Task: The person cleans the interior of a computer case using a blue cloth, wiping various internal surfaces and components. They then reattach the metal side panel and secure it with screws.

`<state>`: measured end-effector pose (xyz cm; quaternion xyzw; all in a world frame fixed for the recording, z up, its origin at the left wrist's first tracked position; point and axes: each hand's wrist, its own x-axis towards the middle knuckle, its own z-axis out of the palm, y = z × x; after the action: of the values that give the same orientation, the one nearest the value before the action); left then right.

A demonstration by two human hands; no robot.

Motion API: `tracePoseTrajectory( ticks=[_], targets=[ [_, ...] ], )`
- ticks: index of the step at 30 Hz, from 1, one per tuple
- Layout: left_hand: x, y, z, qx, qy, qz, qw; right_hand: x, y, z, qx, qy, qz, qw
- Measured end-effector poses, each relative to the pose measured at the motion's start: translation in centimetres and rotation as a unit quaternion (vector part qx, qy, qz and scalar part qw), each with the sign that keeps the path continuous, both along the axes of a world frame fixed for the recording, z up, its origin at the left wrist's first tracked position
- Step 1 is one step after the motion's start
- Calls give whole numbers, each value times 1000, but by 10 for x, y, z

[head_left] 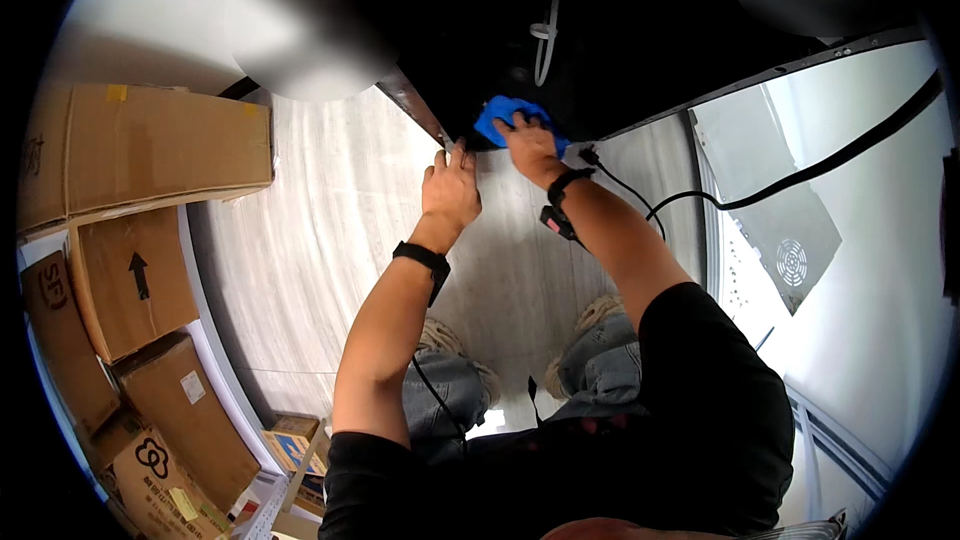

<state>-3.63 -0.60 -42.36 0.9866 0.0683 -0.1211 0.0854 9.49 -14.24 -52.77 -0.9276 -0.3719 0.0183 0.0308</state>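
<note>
R hand [532, 148] presses on the blue cloth [492, 121] at the black cabinet's [660, 50] near end, fingers part spread (can't tell if they pinch any). L hand [452, 192], fingers loosely spread, is at the cabinet's edge, just left. To wipe well: keep cloth flat, press evenly w/ short strokes, brace w/ L hand, & mind the plug [589, 156] just right, pale strap [543, 32] on far side.

- Brown carton with a black arrow [165, 290]
- Larger carton [170, 145] beyond the arrow carton
- Labelled carton [200, 430] nearer than the arrow carton
- Vented panel [790, 223], well right of the arrow carton
</note>
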Motion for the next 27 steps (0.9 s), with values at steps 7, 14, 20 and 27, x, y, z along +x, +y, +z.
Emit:
tracePoseTrajectory(
  ticks=[7, 14, 20, 27],
  targets=[
    [-10, 11, 14, 1, -27, -20, 999, 18, 23, 9, 17, 24, 12, 1000],
    [-7, 14, 21, 25, -24, -45, 998, 66, -1, 13, -68, 22, -153, 986],
    [15, -1, 31, -35, -47, -6, 998, 46, 31, 23, -22, 130, -148, 980],
    [18, 3, 33, -111, -113, -6, 987, 33, 45, 3, 108, 139, 27, 984]
  ],
)
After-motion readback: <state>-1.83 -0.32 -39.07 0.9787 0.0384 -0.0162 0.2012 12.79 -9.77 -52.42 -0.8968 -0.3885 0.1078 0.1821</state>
